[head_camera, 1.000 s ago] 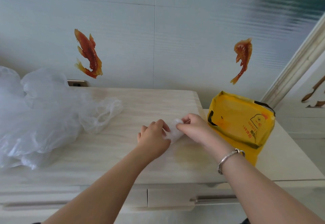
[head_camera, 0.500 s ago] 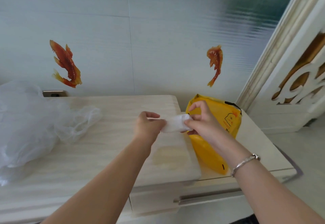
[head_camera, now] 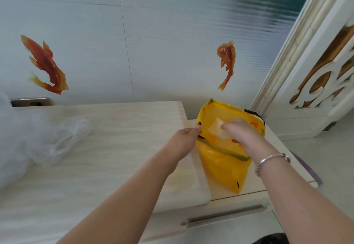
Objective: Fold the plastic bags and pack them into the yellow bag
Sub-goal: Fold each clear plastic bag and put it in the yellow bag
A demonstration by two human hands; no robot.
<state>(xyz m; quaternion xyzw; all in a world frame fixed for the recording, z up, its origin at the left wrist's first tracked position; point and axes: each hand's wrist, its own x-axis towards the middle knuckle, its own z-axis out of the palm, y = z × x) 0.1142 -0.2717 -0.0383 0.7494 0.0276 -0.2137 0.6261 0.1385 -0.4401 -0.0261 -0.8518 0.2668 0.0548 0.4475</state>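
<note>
While only 1 view, the head camera, shows the scene, it gives the key relation plainly. The yellow bag (head_camera: 226, 159) lies on the lower cabinet top (head_camera: 272, 138), its mouth facing up and toward the person. The left hand (head_camera: 183, 140) pinches the near-left rim of that mouth and holds it open. The right hand (head_camera: 239, 130) pinches a folded plastic bag (head_camera: 217, 129), a small white packet, right at the opening, partly inside it. The packet's long axis seems to run roughly across the mouth, though blur makes this uncertain. Judged from this, the right hand need only push down and release. Loose plastic bags (head_camera: 38, 138) wait well apart, far left on the higher desk (head_camera: 115, 157), nearer the left hand.
</note>
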